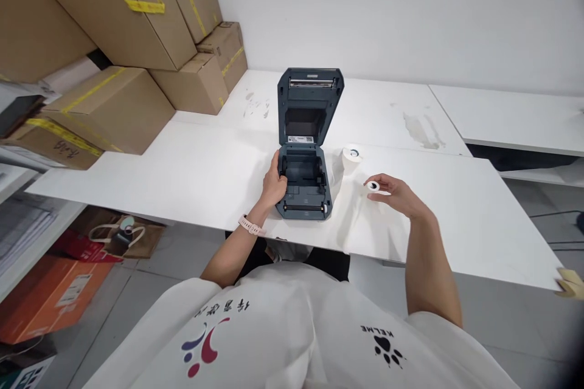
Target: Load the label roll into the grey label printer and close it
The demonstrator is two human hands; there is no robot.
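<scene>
A dark grey label printer (303, 185) sits on the white table with its lid (308, 100) raised. Its roll compartment shows no roll inside. My left hand (274, 185), with a pink watch band at the wrist, grips the printer's left side, thumb over the rim. To the right of the printer, my right hand (393, 193) holds a small white roll (373, 186) between thumb and fingers, its round end with a dark hole facing up. Behind that hand a larger white paper roll (351, 161) stands upright, apart from both hands. Part of the small roll is hidden by the fingers.
Cardboard boxes (123, 24) with yellow tape are stacked at the table's left and back. A white wall (387, 12) rises behind. The white table (182, 164) ends just in front of my body. An orange box (59, 298) lies on the floor at left.
</scene>
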